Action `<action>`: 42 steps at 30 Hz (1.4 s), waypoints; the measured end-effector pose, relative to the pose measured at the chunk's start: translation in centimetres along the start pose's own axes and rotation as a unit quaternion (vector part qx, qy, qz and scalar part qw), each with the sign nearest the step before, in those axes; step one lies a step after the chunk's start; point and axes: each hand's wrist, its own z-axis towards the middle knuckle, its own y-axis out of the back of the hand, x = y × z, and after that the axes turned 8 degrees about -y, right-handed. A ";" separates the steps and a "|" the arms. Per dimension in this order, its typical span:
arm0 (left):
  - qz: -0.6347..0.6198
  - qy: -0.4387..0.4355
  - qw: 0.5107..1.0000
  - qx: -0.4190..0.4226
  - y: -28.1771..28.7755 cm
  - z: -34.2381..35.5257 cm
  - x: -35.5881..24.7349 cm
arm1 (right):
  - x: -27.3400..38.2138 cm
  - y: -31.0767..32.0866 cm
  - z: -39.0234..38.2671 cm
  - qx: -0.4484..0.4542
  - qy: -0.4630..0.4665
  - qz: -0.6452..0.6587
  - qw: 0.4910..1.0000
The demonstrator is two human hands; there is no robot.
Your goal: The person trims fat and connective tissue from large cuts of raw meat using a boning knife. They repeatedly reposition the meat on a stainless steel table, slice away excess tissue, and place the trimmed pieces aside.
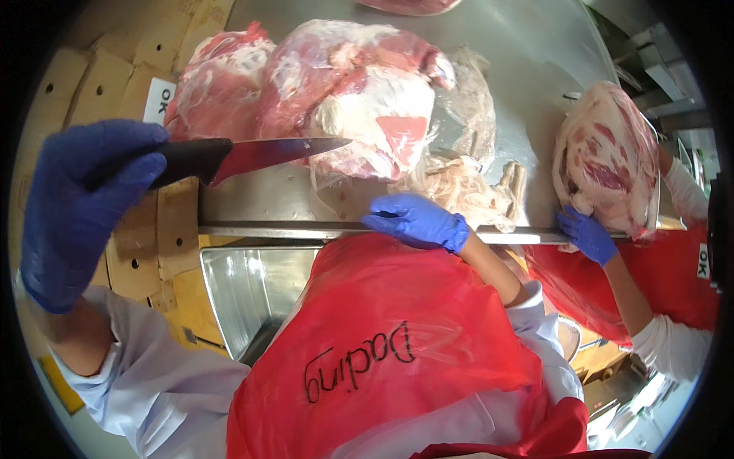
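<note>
My left hand [84, 199], in a blue glove, is raised at the left and closed around the black handle of a knife [267, 157]. The blade points right, in front of large pieces of raw meat. One big cut of meat [344, 65] with white fat lies on the metal table [535, 46]; a redder piece of meat [222, 84] sits left of it. Near the table's front edge, my blue-gloved right hand [417, 220] has loosely bent fingers, a gap between them and nothing visible inside. Crumpled clear plastic wrap [470, 187] lies just beyond it.
At the right, a co-worker's blue-gloved hand [587, 233] touches another large piece of meat [608, 157]. Cardboard boxes [138, 92] line the left side. A metal bin [252, 287] stands below the table edge. Part of another meat piece [413, 6] shows at the far edge.
</note>
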 end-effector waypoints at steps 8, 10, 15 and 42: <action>0.163 -0.016 0.986 0.043 -0.5 1.3 -3.2 | -0.4 7.3 -1.9 -0.126 -0.076 0.201 0.969; 0.169 -0.008 0.985 0.042 -1.0 0.4 -3.6 | -0.7 9.7 -1.1 -0.211 -0.057 0.165 0.962; 0.036 -0.090 0.992 -0.085 -4.2 1.2 -3.4 | -4.4 18.8 3.0 -0.384 -0.060 -0.055 0.920; -0.462 -0.170 0.787 -0.371 -9.7 3.2 5.0 | -1.1 14.2 7.9 -0.393 -0.177 -0.291 0.854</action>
